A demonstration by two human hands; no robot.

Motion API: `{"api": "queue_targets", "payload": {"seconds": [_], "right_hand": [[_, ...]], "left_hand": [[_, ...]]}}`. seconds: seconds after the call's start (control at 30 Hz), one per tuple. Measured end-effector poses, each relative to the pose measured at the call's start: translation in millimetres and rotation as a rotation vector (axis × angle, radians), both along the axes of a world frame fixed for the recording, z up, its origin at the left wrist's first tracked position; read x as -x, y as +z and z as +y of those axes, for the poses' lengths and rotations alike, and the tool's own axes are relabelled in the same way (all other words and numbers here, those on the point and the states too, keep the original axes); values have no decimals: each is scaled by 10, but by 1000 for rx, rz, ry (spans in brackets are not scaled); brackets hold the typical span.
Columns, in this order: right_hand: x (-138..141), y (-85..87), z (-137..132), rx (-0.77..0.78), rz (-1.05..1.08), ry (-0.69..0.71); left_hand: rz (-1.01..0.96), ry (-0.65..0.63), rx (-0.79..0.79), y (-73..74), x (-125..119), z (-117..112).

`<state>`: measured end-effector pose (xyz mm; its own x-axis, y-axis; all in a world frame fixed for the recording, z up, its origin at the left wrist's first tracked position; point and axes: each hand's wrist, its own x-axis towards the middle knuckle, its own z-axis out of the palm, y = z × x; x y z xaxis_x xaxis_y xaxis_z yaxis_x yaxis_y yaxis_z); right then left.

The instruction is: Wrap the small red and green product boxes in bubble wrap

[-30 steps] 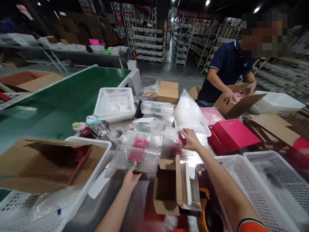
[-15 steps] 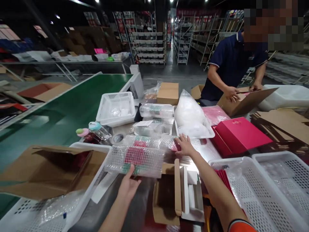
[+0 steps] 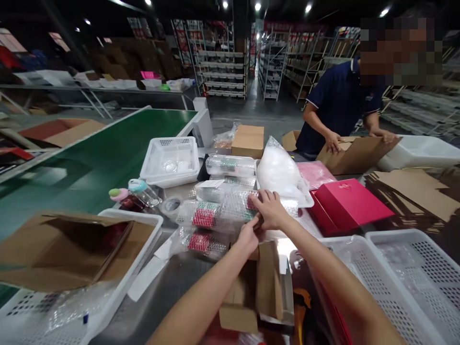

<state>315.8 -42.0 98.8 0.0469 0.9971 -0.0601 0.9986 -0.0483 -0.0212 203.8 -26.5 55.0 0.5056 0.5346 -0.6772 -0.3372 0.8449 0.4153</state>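
Bubble-wrapped bundles lie across the middle of the metal table. One (image 3: 204,213) shows red and green through the wrap. A smaller red one (image 3: 199,242) lies just nearer to me. My right hand (image 3: 271,210) curls its fingers over the right end of the wrapped bundles. Right beside it, almost touching, my left hand (image 3: 248,239) is closed with its fingertips together. What it pinches is hidden. Below both hands stands an open brown cardboard box (image 3: 239,318), with an open white-lined box (image 3: 287,309) against its right side.
Left are an open carton (image 3: 32,254) on a white basket (image 3: 158,223), a tape roll (image 3: 170,206) and bottles (image 3: 143,191). Right are a red box (image 3: 354,203) and white baskets (image 3: 372,239). A white bag (image 3: 275,167) stands behind. A co-worker (image 3: 334,103) handles a carton (image 3: 359,155).
My left hand has moved right, from the front bundle to beside my right hand. The wrapped bundles have shifted and now lie apart. The brown box's flap has swung. The co-worker's hands have moved along the carton.
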Motion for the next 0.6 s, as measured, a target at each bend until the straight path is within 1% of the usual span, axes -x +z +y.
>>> {"api": "queue_targets", "payload": {"seconds": [0.07,0.1,0.13,0.17,0.2,0.23,0.27,0.3,0.33,0.37,0.4,0.43,0.47,0.5,0.53,0.57,0.6], "right_hand": [[-225,-118,25,-21,52,20],[-327,-185,40,-19,80,20],[-415,-251,57,-9,103,15],[-483,-312,76,1,119,8],[-532,-363,96,9,128,5],[-563,-401,117,11,132,6],[-579,-426,137,5,133,12],[-584,-439,155,-7,133,23],[-582,-442,171,-22,134,40],[-576,-442,185,-38,137,57],[-568,-441,195,-51,142,73],[-559,-443,204,-60,145,86],[-550,-450,210,-64,143,95],[-541,-462,216,-64,133,100],[-534,-478,221,-60,116,104],[-528,-496,226,-53,94,108],[-524,-515,233,-43,73,112]], "left_hand": [[-23,-84,-77,-60,89,-10],[13,-108,-130,-61,182,-18],[73,-121,-199,-29,303,-28],[140,-124,-295,44,446,-38],[193,-123,-409,158,602,-48],[199,-154,-551,308,763,-60],[184,-192,-700,482,920,-81],[163,-255,-788,660,1064,-115],[134,-299,-798,823,1188,-171],[85,-300,-766,947,1284,-257],[44,-279,-719,1015,1348,-378],[14,-249,-677,1016,1379,-535],[2,-221,-648,947,1376,-724],[18,-201,-644,817,1343,-938],[46,-207,-620,639,1288,-1164],[103,-193,-569,432,1220,-1386],[151,-206,-502,217,1149,-1590]]}}
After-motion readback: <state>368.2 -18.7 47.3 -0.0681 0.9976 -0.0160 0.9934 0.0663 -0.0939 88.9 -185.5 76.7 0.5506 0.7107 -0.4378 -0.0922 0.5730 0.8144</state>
